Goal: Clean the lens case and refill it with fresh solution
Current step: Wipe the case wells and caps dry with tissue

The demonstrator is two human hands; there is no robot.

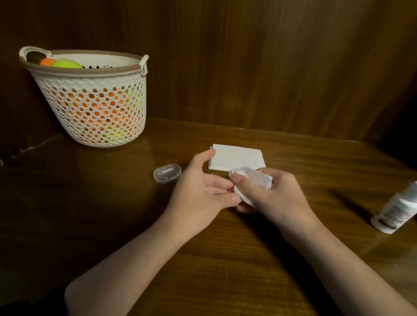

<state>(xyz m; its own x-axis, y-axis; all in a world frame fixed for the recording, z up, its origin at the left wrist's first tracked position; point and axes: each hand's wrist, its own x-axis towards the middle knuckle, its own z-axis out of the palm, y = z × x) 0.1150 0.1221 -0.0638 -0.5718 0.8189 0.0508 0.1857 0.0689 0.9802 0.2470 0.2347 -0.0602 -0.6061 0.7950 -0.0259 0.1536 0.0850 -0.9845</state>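
Right hand (270, 196) pinches a crumpled tissue (252, 181) against the left hand (201, 193), whose fingers lie loosely spread, while the clear lens case (167, 173) sits just left of the grip, risking a nudge.

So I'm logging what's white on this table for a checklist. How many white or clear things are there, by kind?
Basket: 1
Folded tissue stack: 1
Crumpled tissue gripped by the right hand: 1
Bottle: 1
Clear case: 1
Total: 5
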